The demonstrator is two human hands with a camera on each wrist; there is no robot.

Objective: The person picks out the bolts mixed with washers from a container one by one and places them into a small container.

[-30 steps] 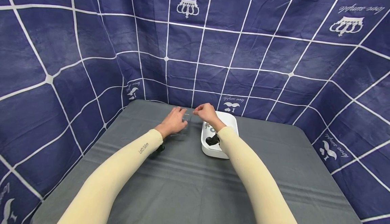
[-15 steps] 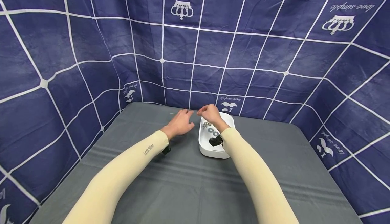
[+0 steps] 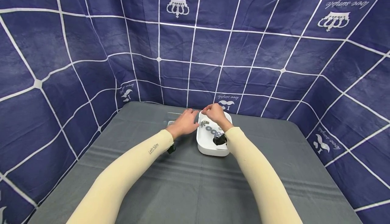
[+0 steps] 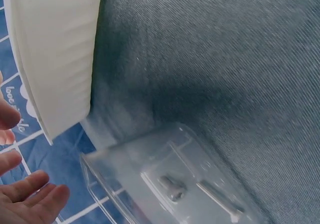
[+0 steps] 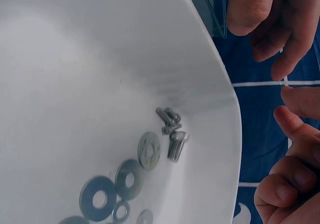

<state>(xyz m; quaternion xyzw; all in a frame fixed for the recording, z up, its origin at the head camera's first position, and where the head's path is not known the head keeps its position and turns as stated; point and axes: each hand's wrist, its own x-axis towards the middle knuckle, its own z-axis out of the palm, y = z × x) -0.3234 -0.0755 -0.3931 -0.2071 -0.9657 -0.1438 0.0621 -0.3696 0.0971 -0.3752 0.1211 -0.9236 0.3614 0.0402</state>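
Note:
My left hand is beside the left rim of a white tray, its fingers loosely extended and holding nothing visible. Above the tray's far end is my right hand, with fingers curled and thumb near the index finger; nothing shows between their tips. In the right wrist view the tray holds several flat washers, small screws and larger bolts. A clear plastic box stands left of the tray, partly hidden by my left hand in the head view. A bolt and a slim metal rod appear within its outline.
Grey cloth covers the table. A blue curtain with white grid lines stands behind and along both sides, close to the tray's far end. Dark wrist cameras sit under both sleeves, the right one over the tray.
Both hands have moved right relative to the table: the right from near the clear box to over the tray, the left from over the box to the tray's rim. More washers now show.

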